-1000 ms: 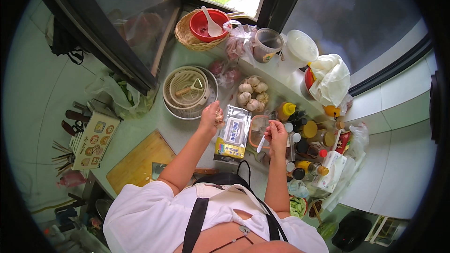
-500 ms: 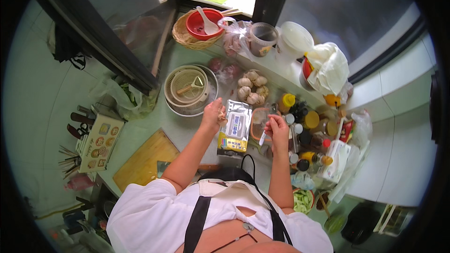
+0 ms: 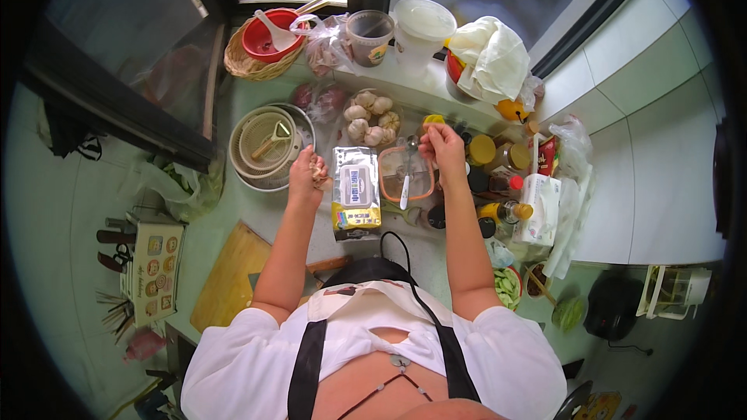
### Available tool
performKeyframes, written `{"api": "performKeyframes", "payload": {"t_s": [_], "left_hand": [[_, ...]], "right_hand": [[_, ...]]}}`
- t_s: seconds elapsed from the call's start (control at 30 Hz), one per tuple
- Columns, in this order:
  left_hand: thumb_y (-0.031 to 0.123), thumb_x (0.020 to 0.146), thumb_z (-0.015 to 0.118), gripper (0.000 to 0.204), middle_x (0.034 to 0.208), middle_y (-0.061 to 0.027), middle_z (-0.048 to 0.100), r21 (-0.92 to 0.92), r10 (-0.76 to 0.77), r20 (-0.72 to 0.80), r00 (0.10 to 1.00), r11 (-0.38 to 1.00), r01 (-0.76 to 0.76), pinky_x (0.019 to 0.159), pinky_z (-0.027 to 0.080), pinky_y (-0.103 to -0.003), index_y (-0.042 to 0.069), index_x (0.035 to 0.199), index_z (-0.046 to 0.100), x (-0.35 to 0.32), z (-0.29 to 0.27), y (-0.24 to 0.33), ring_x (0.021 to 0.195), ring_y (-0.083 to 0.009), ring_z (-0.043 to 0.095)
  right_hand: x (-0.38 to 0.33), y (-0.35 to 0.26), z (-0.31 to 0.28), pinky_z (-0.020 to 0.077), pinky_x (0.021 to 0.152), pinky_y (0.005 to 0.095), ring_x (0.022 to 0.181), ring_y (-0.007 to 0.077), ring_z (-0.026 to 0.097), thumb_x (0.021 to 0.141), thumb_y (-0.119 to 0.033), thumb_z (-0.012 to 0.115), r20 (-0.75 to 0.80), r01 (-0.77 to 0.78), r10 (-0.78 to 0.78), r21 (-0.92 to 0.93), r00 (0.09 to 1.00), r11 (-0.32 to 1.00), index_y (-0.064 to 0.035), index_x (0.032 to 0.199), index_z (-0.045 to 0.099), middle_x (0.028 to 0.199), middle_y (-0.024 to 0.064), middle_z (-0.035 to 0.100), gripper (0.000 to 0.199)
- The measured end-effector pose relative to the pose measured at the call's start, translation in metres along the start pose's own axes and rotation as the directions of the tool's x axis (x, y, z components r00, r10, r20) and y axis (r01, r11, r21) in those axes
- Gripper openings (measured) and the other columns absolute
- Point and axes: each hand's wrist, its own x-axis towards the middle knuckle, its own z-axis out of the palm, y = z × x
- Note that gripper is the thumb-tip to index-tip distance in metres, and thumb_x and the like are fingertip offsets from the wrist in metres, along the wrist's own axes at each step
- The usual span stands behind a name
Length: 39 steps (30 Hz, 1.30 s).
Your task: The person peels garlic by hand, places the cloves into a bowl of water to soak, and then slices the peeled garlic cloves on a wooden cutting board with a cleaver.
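Observation:
My left hand point(image 3: 306, 176) is closed around something pale brown and crumpled point(image 3: 318, 176), too small to identify, beside the stacked strainer and bowl. My right hand point(image 3: 443, 152) has its fingertips pinched together above the far right side of an orange-rimmed clear container point(image 3: 387, 187); I cannot make out what is in the pinch. A spoon with a white handle point(image 3: 405, 190) rests in that container. Between my hands lies a silver and yellow wipes pack point(image 3: 356, 194). Several garlic bulbs point(image 3: 372, 118) sit in a group beyond it.
A cream strainer point(image 3: 247, 140) holding a peeler sits inside a metal bowl point(image 3: 294, 183). Bottles and jars point(image 3: 483, 149) crowd the right. A wooden cutting board point(image 3: 233, 276) lies near left, beside a knife block point(image 3: 159, 272). A red bowl point(image 3: 250, 37) stands on the sill.
The whole view has shifted, so things appear further left and higher. My right hand has moved away from me, toward the bottles. My left hand has moved slightly left, toward the metal bowl.

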Motion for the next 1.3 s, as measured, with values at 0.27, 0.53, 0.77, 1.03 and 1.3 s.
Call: {"api": "performKeyframes", "payload": {"t_s": [0.27,0.53,0.77,1.03,1.3], "left_hand": [[0.023,0.080,0.052,0.026,0.052,-0.0010,0.037,0.033,0.007,0.037,0.999,0.999,-0.009,0.036,0.028,-0.020,0.012,0.062,0.036,0.026,0.017,0.002,0.042,-0.0099,0.036],[0.026,0.081,0.050,0.027,0.053,-0.0010,0.038,0.136,-0.031,0.168,0.985,0.991,0.008,0.037,0.028,-0.021,0.012,0.062,0.037,0.038,0.075,-0.014,0.042,-0.0104,0.038],[0.026,0.081,0.049,0.023,0.054,-0.0012,0.040,0.191,-0.051,0.197,0.979,0.982,0.013,0.036,0.030,-0.022,0.011,0.066,0.040,0.050,0.085,-0.038,0.043,-0.0103,0.039],[0.027,0.080,0.049,0.027,0.052,-0.0017,0.036,0.210,-0.060,0.104,0.993,0.977,0.037,0.038,0.030,-0.023,0.013,0.062,0.035,0.035,0.072,-0.041,0.043,-0.0117,0.037],[0.026,0.080,0.050,0.029,0.052,-0.0012,0.035,0.184,-0.021,0.094,0.995,0.983,0.003,0.036,0.026,-0.021,0.013,0.060,0.034,0.019,0.075,-0.040,0.042,-0.0103,0.036]], "right_hand": [[0.057,-0.015,-0.024,0.0445,0.048,0.0182,0.053,0.0052,0.053,0.083,-0.017,0.051,-0.162,0.004,0.010,0.087,0.987,0.996,-0.0061,0.090,0.055,0.068,-0.0007,0.055,0.014],[0.094,-0.068,-0.068,0.0446,0.069,0.0334,0.082,0.0250,0.055,0.069,-0.016,0.063,-0.093,0.077,-0.728,-0.978,0.679,0.196,-0.0039,0.107,0.045,0.094,0.0121,0.054,0.043],[0.151,-0.094,-0.079,0.0446,0.072,0.0355,0.084,0.0276,0.055,0.061,-0.028,0.069,-0.117,-0.163,-0.514,-0.986,0.850,-0.044,-0.0087,0.120,0.034,0.091,0.0111,0.056,0.071],[0.184,-0.079,-0.111,0.0465,0.064,0.0387,0.074,0.0291,0.059,0.070,-0.025,0.057,-0.181,-0.087,-0.634,-0.980,0.751,0.177,-0.0112,0.092,0.053,0.076,0.0148,0.060,0.026],[0.110,-0.140,-0.121,0.0439,0.067,0.0388,0.081,0.0342,0.056,0.071,-0.015,0.055,-0.390,0.336,-0.788,-0.748,0.476,0.573,-0.0059,0.102,0.052,0.085,0.0166,0.059,0.032]]}}
